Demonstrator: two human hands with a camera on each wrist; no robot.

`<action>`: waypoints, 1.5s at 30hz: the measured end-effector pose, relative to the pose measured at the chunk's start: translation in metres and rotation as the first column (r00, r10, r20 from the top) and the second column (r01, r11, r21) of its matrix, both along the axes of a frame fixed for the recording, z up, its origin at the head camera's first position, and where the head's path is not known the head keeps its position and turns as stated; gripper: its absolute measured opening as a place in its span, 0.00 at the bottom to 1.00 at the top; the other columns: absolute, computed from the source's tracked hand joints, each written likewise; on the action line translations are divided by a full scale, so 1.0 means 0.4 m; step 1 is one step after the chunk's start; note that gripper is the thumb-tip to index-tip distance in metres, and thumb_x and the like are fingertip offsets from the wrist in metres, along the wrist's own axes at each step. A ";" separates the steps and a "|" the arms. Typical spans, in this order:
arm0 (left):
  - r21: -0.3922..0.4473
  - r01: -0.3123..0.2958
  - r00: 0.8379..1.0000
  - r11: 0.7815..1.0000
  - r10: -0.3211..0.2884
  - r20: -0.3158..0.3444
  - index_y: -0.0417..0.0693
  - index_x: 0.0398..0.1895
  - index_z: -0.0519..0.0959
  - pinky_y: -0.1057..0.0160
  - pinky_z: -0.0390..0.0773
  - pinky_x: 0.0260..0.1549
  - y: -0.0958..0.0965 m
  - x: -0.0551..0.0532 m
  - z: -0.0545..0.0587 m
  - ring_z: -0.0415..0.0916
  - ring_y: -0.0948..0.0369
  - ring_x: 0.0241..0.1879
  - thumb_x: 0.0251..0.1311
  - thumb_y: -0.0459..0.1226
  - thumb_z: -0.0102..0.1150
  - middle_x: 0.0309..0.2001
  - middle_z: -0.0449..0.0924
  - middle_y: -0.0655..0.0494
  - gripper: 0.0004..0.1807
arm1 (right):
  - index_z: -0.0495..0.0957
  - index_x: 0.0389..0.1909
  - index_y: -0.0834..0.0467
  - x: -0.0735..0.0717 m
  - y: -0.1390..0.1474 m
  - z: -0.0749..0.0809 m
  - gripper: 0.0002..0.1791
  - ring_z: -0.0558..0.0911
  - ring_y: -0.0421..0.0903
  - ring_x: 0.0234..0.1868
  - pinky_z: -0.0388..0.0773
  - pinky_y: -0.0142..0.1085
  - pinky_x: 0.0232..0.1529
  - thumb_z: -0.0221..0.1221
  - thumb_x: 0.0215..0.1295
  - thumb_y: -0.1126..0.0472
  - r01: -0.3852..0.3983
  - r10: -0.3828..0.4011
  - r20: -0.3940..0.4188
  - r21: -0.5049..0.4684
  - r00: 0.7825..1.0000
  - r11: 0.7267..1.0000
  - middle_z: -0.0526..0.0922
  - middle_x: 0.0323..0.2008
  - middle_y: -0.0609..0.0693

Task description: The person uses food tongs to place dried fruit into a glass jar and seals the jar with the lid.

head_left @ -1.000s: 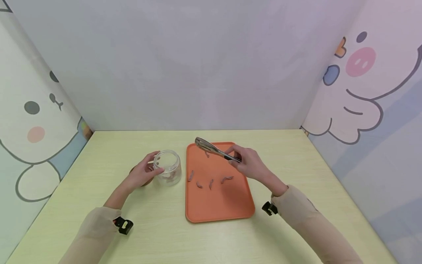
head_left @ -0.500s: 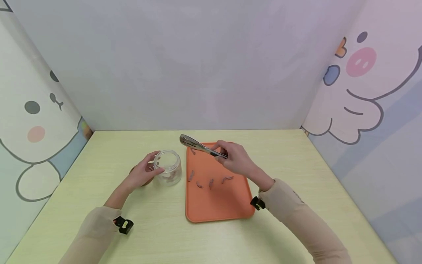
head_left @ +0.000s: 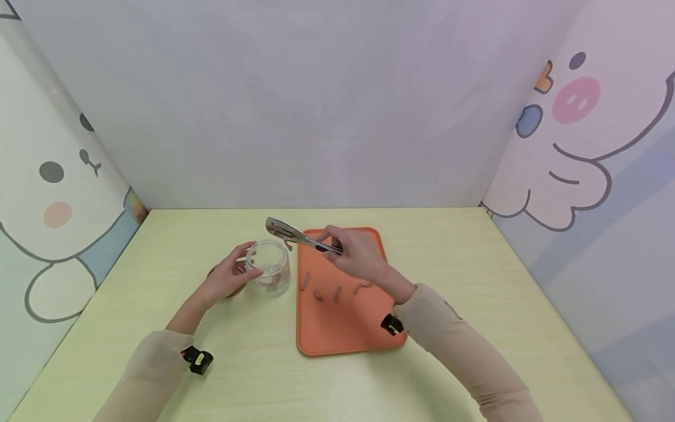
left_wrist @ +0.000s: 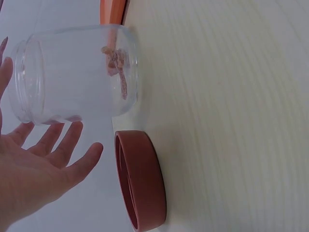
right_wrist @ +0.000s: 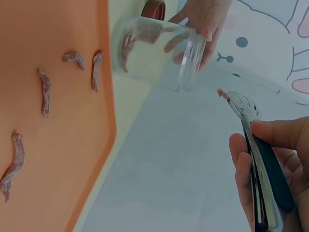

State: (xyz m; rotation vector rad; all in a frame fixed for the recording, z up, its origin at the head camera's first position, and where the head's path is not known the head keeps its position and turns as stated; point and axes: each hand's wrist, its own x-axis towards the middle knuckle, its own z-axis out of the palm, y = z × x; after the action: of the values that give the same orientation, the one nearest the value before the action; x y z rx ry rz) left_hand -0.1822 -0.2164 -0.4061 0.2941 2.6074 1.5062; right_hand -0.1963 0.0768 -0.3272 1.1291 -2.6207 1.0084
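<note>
My left hand holds a clear glass jar upright, fingers behind it and thumb at the rim. Several brown, twisted dried strips lie on the jar's bottom. My right hand grips metal tongs with black handle pads, raised over the jar's far right side. One dried strip is pinched in the tips of the tongs, a little above the jar's mouth in the head view. On the orange tray, to the right of the jar, more such strips lie spread apart.
A reddish-brown round lid stands on the table beside the jar, mostly hidden under my left hand in the head view. The pale wood-grain table ends at a grey back wall, with cartoon-printed panels on both sides.
My right hand has moved left with the tongs, carrying the strip from above the tray to the jar's mouth. The left hand and jar have stayed in place.
</note>
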 end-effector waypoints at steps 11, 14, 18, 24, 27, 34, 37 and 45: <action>0.015 0.007 1.000 1.000 -0.007 0.002 0.46 0.65 0.51 0.59 0.69 0.36 0.000 0.001 0.001 0.66 0.47 0.47 0.53 0.46 0.59 0.59 0.57 0.37 0.40 | 0.75 0.40 0.50 0.004 -0.032 -0.014 0.13 0.59 0.39 0.12 0.56 0.30 0.16 0.54 0.56 0.68 0.026 -0.027 0.023 0.070 0.999 0.997 0.66 0.12 0.43; 0.029 0.010 1.000 1.000 -0.010 0.000 0.46 0.65 0.51 0.59 0.69 0.35 0.000 0.003 0.002 0.67 0.47 0.45 0.53 0.45 0.59 0.59 0.57 0.37 0.39 | 0.75 0.40 0.50 0.004 -0.039 -0.021 0.13 0.59 0.39 0.12 0.55 0.30 0.17 0.53 0.56 0.67 0.018 -0.021 0.027 0.089 0.999 0.996 0.66 0.12 0.44; 0.039 0.012 1.000 0.999 -0.012 0.001 0.47 0.65 0.51 0.60 0.70 0.34 -0.001 0.002 0.000 0.67 0.48 0.44 0.54 0.44 0.59 0.59 0.57 0.38 0.39 | 0.75 0.40 0.49 0.005 -0.046 -0.027 0.13 0.60 0.39 0.13 0.56 0.30 0.17 0.54 0.56 0.67 0.014 -0.018 0.036 0.105 0.999 0.994 0.66 0.12 0.44; 0.042 0.012 1.000 0.999 -0.012 0.008 0.47 0.66 0.50 0.60 0.70 0.34 -0.004 -0.001 -0.005 0.67 0.49 0.44 0.54 0.42 0.59 0.59 0.56 0.38 0.39 | 0.74 0.40 0.51 0.007 -0.035 -0.031 0.12 0.61 0.39 0.13 0.57 0.30 0.18 0.54 0.57 0.68 0.002 -0.006 0.059 0.071 0.998 0.997 0.67 0.13 0.44; 0.041 0.013 1.000 0.999 -0.013 0.007 0.46 0.66 0.50 0.60 0.69 0.34 -0.004 -0.002 -0.006 0.66 0.48 0.45 0.54 0.42 0.58 0.59 0.56 0.37 0.39 | 0.74 0.41 0.52 0.004 -0.018 -0.034 0.13 0.61 0.39 0.12 0.57 0.30 0.17 0.54 0.56 0.69 0.000 -0.003 0.083 0.041 0.997 0.999 0.68 0.13 0.43; 0.037 0.017 1.000 0.999 -0.017 -0.004 0.46 0.66 0.51 0.59 0.69 0.36 -0.002 0.001 -0.001 0.66 0.48 0.47 0.54 0.43 0.58 0.59 0.57 0.37 0.39 | 0.74 0.43 0.53 -0.003 0.035 -0.044 0.12 0.61 0.39 0.12 0.56 0.30 0.17 0.56 0.58 0.66 0.040 -0.043 0.085 0.042 0.995 0.998 0.68 0.15 0.43; 0.030 0.013 1.000 0.999 -0.013 -0.002 0.47 0.65 0.51 0.59 0.69 0.37 -0.002 0.000 -0.004 0.66 0.48 0.47 0.54 0.45 0.58 0.59 0.57 0.38 0.39 | 0.74 0.43 0.52 -0.006 0.060 -0.052 0.13 0.61 0.39 0.12 0.56 0.30 0.16 0.58 0.57 0.64 0.063 -0.067 0.066 0.056 0.996 0.996 0.69 0.15 0.43; 0.015 0.016 1.000 1.000 -0.015 -0.008 0.47 0.65 0.51 0.60 0.69 0.37 -0.005 -0.001 -0.008 0.66 0.48 0.46 0.54 0.46 0.58 0.59 0.57 0.38 0.39 | 0.74 0.43 0.54 -0.012 0.126 -0.077 0.13 0.62 0.39 0.13 0.58 0.32 0.18 0.59 0.55 0.65 0.068 -0.070 0.036 0.052 0.997 0.996 0.69 0.18 0.42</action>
State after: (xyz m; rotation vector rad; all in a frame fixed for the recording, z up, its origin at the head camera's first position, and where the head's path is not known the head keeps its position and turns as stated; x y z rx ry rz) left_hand -0.1827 -0.2185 -0.4092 0.3215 2.5943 1.5240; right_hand -0.2013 0.1273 -0.3581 1.0321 -2.7090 0.9642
